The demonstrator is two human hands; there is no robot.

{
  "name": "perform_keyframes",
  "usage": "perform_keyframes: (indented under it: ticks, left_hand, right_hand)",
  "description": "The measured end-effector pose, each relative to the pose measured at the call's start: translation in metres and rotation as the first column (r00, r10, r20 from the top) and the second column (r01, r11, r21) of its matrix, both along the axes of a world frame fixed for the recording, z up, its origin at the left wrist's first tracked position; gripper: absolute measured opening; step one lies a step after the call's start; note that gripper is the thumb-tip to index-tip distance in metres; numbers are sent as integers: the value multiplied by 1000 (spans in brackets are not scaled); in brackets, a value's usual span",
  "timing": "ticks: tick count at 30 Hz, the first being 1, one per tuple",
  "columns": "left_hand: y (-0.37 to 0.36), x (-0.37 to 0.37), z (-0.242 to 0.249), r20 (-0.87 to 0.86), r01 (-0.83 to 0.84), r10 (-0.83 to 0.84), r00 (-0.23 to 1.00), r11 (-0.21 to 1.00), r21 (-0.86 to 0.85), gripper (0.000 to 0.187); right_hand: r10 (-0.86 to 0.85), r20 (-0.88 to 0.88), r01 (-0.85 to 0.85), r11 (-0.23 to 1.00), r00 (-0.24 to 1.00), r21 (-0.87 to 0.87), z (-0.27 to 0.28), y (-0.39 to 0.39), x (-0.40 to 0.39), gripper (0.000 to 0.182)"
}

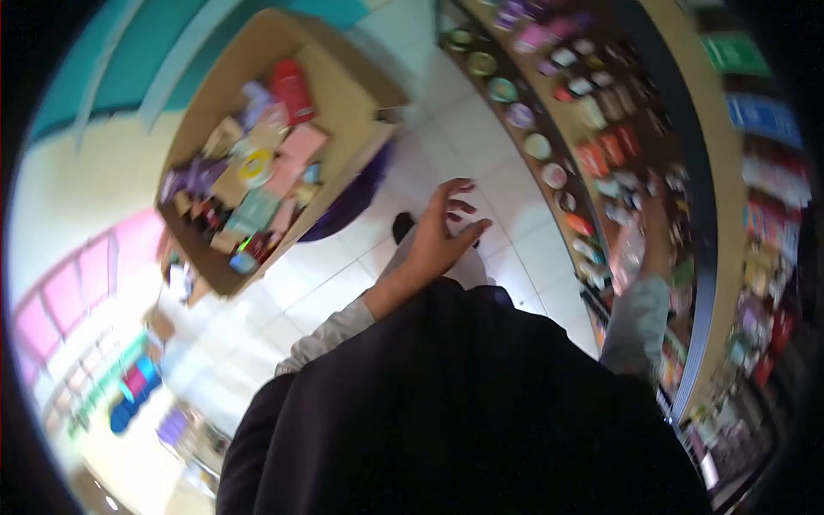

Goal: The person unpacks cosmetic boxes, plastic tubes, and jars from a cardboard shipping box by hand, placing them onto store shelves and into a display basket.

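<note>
My left hand (439, 245) hovers in front of my body over the tiled floor, its fingers curved and apart with nothing between them. My right hand (656, 219) reaches in among the small bottles and jars (620, 190) on the shelf at the right. Its fingers are blurred there, and I cannot tell what they hold. A pinkish, see-through pack (629, 256) lies right beside that hand and wrist. Along the shelf's front edge runs a row of round-lidded jars (538, 146).
A large open cardboard box (350, 64) holds a jumble of cartons, a red bottle (292, 90) and other packs. Purple material (356, 202) shows under it. Another stocked shelf (764, 257) stands at the far right. White tiles (506, 223) lie between box and shelf.
</note>
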State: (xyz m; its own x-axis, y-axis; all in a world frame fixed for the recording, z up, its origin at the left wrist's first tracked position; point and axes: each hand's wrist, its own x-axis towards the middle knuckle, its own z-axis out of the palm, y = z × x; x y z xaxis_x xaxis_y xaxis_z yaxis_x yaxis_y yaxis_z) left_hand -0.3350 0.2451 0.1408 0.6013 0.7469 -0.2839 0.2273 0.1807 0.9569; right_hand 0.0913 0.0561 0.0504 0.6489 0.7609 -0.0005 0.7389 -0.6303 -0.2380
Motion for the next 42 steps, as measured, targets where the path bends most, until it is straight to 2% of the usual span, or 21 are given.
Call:
perform_keyframes:
  ticks: [1,2,4,6,8,11,12,14,18,23,26,29,30,33,34,36,37,38,39,40,42]
  left_hand:
    - [11,-8,10,-3,-11,12,1000,999,53,55]
    - [24,-19,20,-20,-41,44,999,993,114,53]
    - [47,-41,36,-39,-79,89,995,972,220,49]
    - [70,-65,45,-59,-166,192,980,939,300,45]
    - [91,-91,51,-70,-246,289,955,901,357,36]
    - [111,-134,45,-241,-194,307,920,896,400,25]
    - [114,-146,47,-271,-189,323,907,886,423,17]
    - [114,-171,44,-334,-134,280,900,907,399,17]
    - [108,-219,32,-413,-80,260,873,911,404,18]
    - [122,-259,22,-421,-125,346,838,875,468,15]
    - [125,-276,15,-476,-110,383,792,855,506,16]
    - [112,-284,10,-609,46,327,723,856,515,17]
    - [102,-289,-8,-634,68,264,727,891,448,19]
    - [82,-293,-30,-529,56,364,766,782,620,18]
    - [84,-295,-30,-556,76,313,770,821,567,18]
    - [95,-299,-32,-487,-81,451,748,791,607,20]
    - [105,-302,-32,-452,-156,516,728,766,623,22]
    - [117,-311,-30,-432,-144,572,698,702,697,25]
    - [131,-322,-32,-478,-87,618,623,663,744,31]
    - [143,-331,-34,-587,-51,633,505,700,712,34]
    - [158,-343,-30,-645,119,668,371,655,747,37]
  right_hand:
    - [43,-21,-41,997,999,63,15,6,-17,40]
    - [-67,-56,67,998,996,-12,61,29,-61,37]
    - [28,32,-25,995,999,-92,82,38,-102,33]
    - [10,-131,-4,999,991,40,112,65,-167,27]
    - [128,-107,-121,990,986,70,93,64,-192,27]
    - [166,-366,-104,978,915,183,77,87,-245,25]
    - [207,-326,-165,975,922,152,89,101,-265,25]
    - [290,-245,-275,957,925,93,115,131,-299,23]
    - [326,-307,-302,945,894,123,123,159,-319,23]
    - [340,-310,-297,938,888,179,137,185,-332,24]
    - [347,-307,-322,938,886,130,140,199,-344,26]
    - [468,-300,-424,883,831,203,157,230,-382,26]
    - [587,-219,-521,802,780,291,149,238,-391,26]
    - [702,-274,-621,711,657,330,144,263,-428,28]
    - [721,-286,-641,693,632,331,139,272,-437,29]
    - [753,-312,-677,658,580,329,126,280,-452,30]
    - [745,-339,-674,665,574,321,124,281,-458,30]
    - [737,-364,-670,673,570,313,122,282,-462,30]
    - [728,-385,-666,680,567,306,121,283,-464,31]
    - [730,-384,-668,678,565,306,122,282,-466,31]
    - [729,-380,-667,680,569,305,123,280,-466,31]
